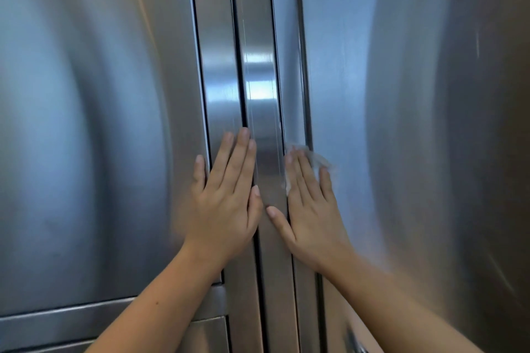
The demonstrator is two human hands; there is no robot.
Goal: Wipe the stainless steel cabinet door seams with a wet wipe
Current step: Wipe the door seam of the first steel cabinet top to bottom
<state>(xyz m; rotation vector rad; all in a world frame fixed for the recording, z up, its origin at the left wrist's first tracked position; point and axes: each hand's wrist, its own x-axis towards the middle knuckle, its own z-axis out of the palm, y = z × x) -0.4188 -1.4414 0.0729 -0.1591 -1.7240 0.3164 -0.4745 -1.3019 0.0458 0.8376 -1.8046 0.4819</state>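
Two tall stainless steel cabinet doors fill the view, the left door (pixel 86 123) and the right door (pixel 401 123). Between them run vertical steel strips parted by dark seams, such as the middle seam (pixel 239 66) and a seam further right (pixel 304 66). My left hand (pixel 226 198) lies flat with fingers apart on the strip left of the middle seam, holding nothing. My right hand (pixel 309 209) presses a thin white wet wipe (pixel 315 159) flat against the right seam. The wipe shows only past my fingertips; the rest is under my palm.
A horizontal seam and ledge (pixel 71 312) cross the bottom of the left door, with another panel (pixel 209 332) below it. Part of a metal handle or latch (pixel 355 341) shows at the lower right beside my forearm.
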